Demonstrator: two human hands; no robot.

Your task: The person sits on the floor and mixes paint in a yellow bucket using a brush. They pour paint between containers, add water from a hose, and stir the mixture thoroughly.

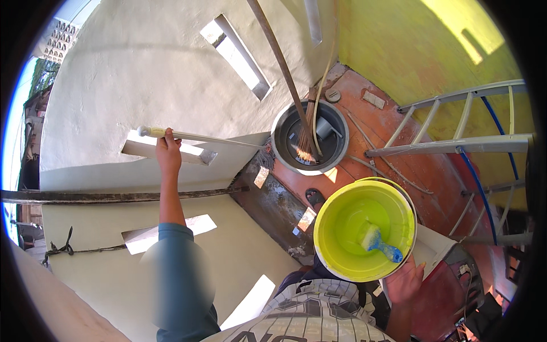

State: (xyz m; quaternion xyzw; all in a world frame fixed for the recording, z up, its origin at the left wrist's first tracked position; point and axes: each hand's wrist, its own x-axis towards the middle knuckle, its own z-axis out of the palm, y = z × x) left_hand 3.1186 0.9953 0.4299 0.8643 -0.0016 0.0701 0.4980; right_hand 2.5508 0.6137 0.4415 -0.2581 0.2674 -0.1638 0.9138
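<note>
My left hand (169, 154) is closed around the upper part of a thin white mop handle (216, 138). The handle slants along the pale wall, and its grey strands (266, 157) reach the floor beside a basin. My right hand (405, 280) supports a yellow-green bucket (322, 228) at its lower right side; some fingers are hidden behind it. Yellow-green paint (364, 208) lies in the bucket. A paintbrush (383, 246) with a blue handle rests inside, its pale bristles toward the paint.
A dark round basin (279, 137) holds a stick broom (306, 139) and a grey container (325, 128). On the right a ladder (444, 146) leans near the yellow wall (399, 45). The pale wall (142, 68) has slot openings. A long dark beam (114, 197) crosses at left.
</note>
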